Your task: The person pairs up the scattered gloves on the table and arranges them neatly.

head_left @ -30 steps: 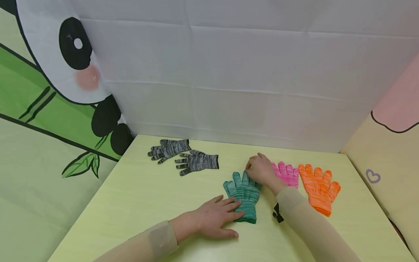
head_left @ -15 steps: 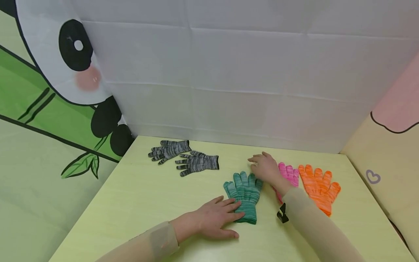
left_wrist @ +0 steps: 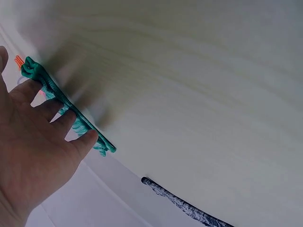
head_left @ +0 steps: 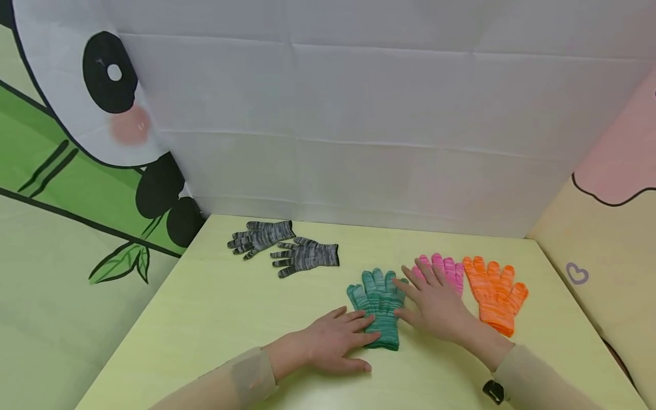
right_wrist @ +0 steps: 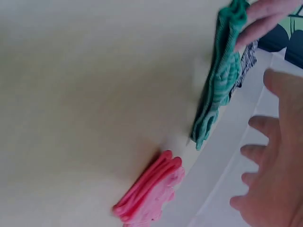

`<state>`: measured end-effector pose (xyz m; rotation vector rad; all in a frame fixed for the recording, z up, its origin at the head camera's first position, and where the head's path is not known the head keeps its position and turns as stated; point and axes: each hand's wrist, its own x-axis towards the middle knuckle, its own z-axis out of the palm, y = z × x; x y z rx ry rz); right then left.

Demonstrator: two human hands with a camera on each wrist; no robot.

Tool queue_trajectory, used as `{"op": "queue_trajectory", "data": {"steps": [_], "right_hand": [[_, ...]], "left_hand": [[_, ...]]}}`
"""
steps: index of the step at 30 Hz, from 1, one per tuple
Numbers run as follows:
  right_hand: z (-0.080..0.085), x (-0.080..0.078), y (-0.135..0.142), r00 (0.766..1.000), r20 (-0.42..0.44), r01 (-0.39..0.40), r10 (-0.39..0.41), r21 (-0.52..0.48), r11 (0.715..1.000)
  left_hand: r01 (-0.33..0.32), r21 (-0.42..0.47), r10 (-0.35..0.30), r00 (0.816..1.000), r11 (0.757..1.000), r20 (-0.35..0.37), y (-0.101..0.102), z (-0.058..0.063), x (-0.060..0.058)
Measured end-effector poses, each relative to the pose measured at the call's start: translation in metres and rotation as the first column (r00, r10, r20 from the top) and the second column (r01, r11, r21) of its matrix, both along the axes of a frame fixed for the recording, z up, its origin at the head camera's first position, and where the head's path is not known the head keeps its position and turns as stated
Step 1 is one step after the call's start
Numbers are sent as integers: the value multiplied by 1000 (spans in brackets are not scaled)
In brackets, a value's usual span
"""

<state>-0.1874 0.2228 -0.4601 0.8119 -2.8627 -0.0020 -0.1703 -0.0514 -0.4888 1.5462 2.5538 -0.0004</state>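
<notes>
A green knit glove (head_left: 381, 307) lies flat on the table, fingers toward the back wall. My left hand (head_left: 333, 341) rests with straight fingers on the glove's left edge near the cuff; the left wrist view also shows those fingers against the green glove (left_wrist: 80, 125). Over the gap between the green glove and a pink glove (head_left: 451, 273), my right hand (head_left: 438, 302) is spread with straight fingers and holds nothing. It partly covers the pink glove in the head view. In the right wrist view the right hand (right_wrist: 279, 161) hovers apart from the pink glove (right_wrist: 151, 194).
An orange glove (head_left: 496, 296) lies right of the pink one. Two grey-black striped gloves (head_left: 307, 255) lie at the back left, close together. A white sheet wall (head_left: 359, 142) closes the table's back edge, with printed cloth at both sides.
My right hand has left the green glove's fingertips and drawn back toward me and rightward, its fingers spreading out. The left hand has stayed on the green glove.
</notes>
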Motion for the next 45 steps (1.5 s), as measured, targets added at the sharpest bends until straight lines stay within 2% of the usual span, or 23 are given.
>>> {"op": "queue_trajectory", "data": {"steps": [3, 7, 9, 11, 16, 22, 26, 29, 32, 35, 37, 41, 45], "right_hand": [[-12, 18, 5, 996, 6, -90, 90, 44, 995], [-25, 36, 7, 984, 57, -170, 169, 13, 985], [-29, 41, 7, 981, 70, -180, 180, -16, 984], [-32, 43, 5, 984, 65, -161, 163, -39, 986], [-37, 43, -2, 996, 74, -52, 57, -75, 996], [-40, 42, -6, 994, 109, 21, -17, -39, 999], [-40, 42, -8, 987, 157, 37, -30, -42, 998], [-39, 42, -9, 985, 173, 33, -24, -45, 998], [-37, 41, -9, 984, 175, 30, -23, -39, 999], [-37, 41, -9, 984, 177, 26, -18, -39, 999], [-38, 40, -9, 983, 184, 22, -14, -41, 999], [-37, 41, -9, 980, 201, 20, -11, -42, 999], [-36, 41, -9, 981, 194, 20, -13, -39, 999]], "left_hand": [[-1, 1, 1, 1000, 1000, 7, 0, 0, 0], [-8, -1, 8, 1000, 1000, 25, 0, 0, 1], [-10, -1, 10, 1000, 1000, 29, 0, 1, 1], [-8, -1, 8, 1000, 1000, 27, 0, 2, 1], [3, 4, -3, 1000, 1000, 18, 1, 4, 1], [1, -2, -1, 999, 1000, 39, 2, 5, -2], [-23, 44, 22, 999, 999, 42, 4, 12, -12], [-92, 141, 89, 996, 986, 23, 6, 21, -28], [-214, 236, 218, 976, 948, 9, 9, 30, -48], [-346, 277, 360, 933, 896, 3, 14, 31, -69], [-404, 281, 423, 906, 871, -9, 19, 27, -81], [-451, 249, 482, 873, 857, -78, 27, 16, -101], [-480, 240, 518, 845, 844, -130, 35, 7, -114]]}}
